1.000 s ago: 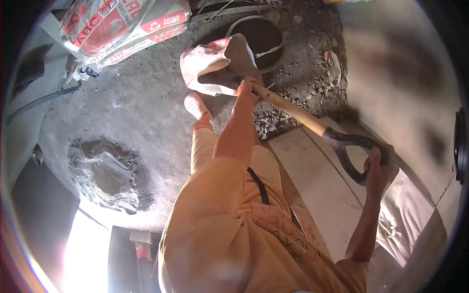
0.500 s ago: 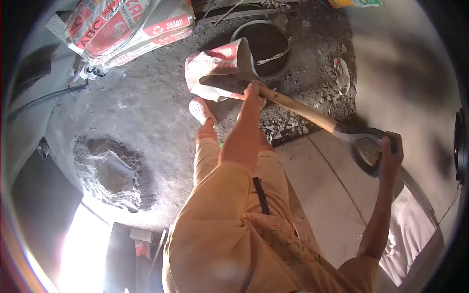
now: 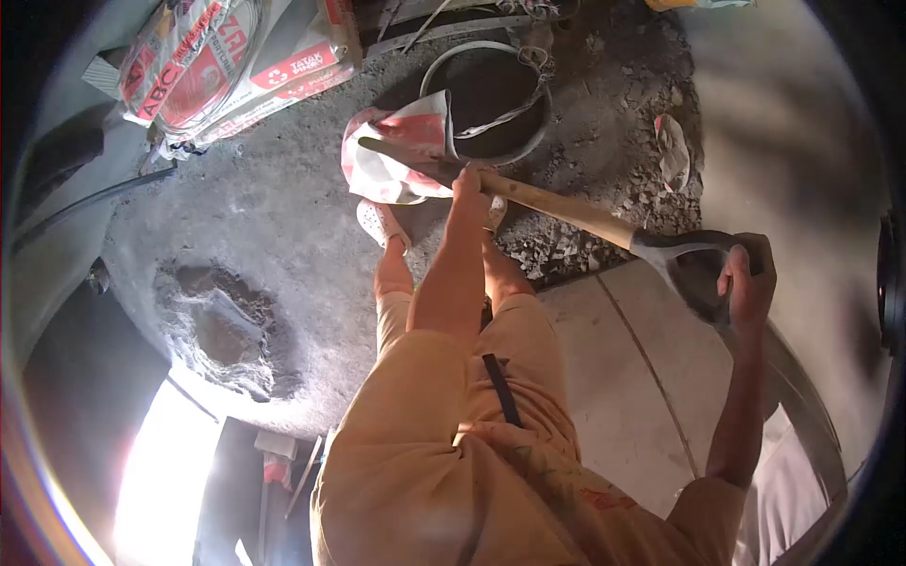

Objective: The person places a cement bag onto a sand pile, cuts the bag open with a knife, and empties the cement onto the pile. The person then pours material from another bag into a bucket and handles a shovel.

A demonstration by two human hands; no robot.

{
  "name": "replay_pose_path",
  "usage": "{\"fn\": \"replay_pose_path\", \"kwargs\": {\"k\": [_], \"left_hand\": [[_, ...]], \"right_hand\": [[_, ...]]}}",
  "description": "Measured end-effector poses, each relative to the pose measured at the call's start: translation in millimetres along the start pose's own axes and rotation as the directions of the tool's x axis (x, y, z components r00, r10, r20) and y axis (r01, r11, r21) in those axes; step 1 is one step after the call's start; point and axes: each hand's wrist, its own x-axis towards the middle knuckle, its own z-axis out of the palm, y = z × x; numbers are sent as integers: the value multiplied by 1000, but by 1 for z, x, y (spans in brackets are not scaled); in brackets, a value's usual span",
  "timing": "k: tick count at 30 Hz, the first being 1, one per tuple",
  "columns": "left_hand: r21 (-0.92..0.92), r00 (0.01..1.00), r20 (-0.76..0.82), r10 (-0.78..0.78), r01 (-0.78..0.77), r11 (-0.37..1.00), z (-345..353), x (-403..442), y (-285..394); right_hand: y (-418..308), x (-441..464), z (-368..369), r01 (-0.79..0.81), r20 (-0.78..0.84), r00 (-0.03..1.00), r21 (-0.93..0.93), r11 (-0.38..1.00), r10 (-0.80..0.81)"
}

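Note:
A shovel (image 3: 557, 206) with a wooden shaft and a dark D-shaped handle lies across in front of me. My left hand (image 3: 467, 185) is closed round the shaft's lower end, close to the blade. At the other end, my right hand (image 3: 750, 285) has its fingers wrapped round the D-handle. The narrow-looking grey blade (image 3: 406, 157) is tilted edge-on over a red-and-white paper bag (image 3: 396, 179) in front of my feet. Whether the blade touches the bag, I cannot tell. Just beyond stands a round bucket (image 3: 440, 64) with dark contents and a twisted handle.
Stacked cement bags (image 3: 302, 71) with coiled wire sit at the upper left. A rough-edged hole (image 3: 226, 330) breaks the grey floor at left. Rubble (image 3: 632, 170) and a crumpled paper scrap (image 3: 673, 156) lie right of the bucket. Pale floor slabs (image 3: 613, 368) are beside my legs.
The shovel blade has rotated from facing up inside the bag's mouth to edge-on over the bag. My left hand has shifted slightly left in view. Both hands keep their hold.

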Motion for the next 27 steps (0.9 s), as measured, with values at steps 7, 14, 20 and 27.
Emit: {"fn": "replay_pose_path", "kwargs": {"k": [7, 14, 20, 27], "left_hand": [[65, 984, -109, 142, -135, 989, 34, -48, -18], [2, 975, -102, 197, -198, 980, 68, -100, -42], [214, 906, -352, 236, -168, 962, 62, -99, -42], [221, 884, -395, 252, -175, 959, 99, -145, -79]], "right_hand": [[24, 34, -30, 55, 69, 996, 116, 992, -63], [71, 66, -84, 77, 119, 987, 221, 972, -106], [119, 81, -109, -10, 170, 985, 260, 966, -36], [146, 71, -168, -47, 124, 992, 290, 956, 11]]}}
